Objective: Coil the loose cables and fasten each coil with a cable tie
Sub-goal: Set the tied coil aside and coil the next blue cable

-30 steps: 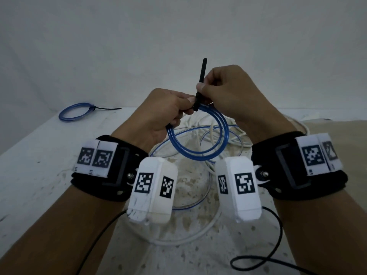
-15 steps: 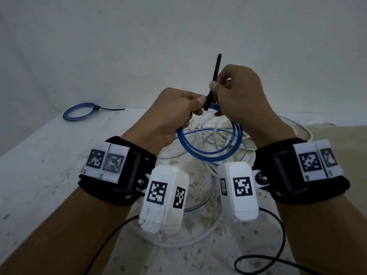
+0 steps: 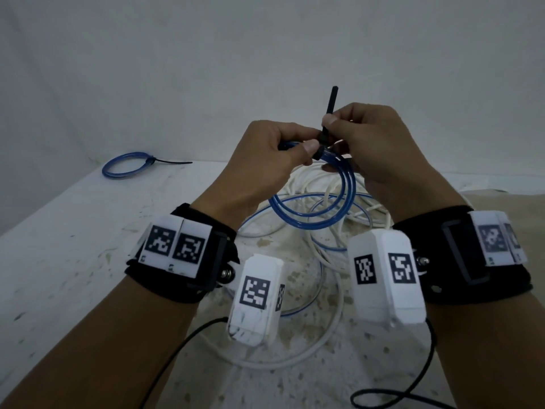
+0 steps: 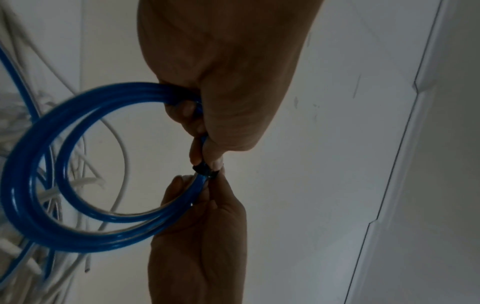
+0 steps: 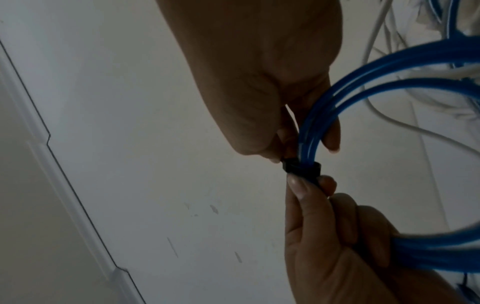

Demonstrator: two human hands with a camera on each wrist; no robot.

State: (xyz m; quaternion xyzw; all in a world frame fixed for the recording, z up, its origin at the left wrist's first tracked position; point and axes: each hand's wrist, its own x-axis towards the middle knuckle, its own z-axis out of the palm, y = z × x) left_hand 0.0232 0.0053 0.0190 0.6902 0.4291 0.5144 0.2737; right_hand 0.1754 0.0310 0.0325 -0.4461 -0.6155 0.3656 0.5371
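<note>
Blue glossy coil [image 3: 321, 208] (black-tied)

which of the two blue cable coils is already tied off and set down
The small blue cable coil lying at the table's far left corner, its black tie tail sticking out sideways. The other blue coil is held in both hands, its black cable tie pinched between the fingers.

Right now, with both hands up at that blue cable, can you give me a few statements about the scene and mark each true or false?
1. Both hands hold the blue coil above the table. True.
2. The cable tie is white. False: it is black.
3. The right hand pinches the tie's tail. True.
4. The left hand rests flat on the table. False: it grips the coil beside the tie.
5. A tied blue coil lies at the table's far left. True.
</note>
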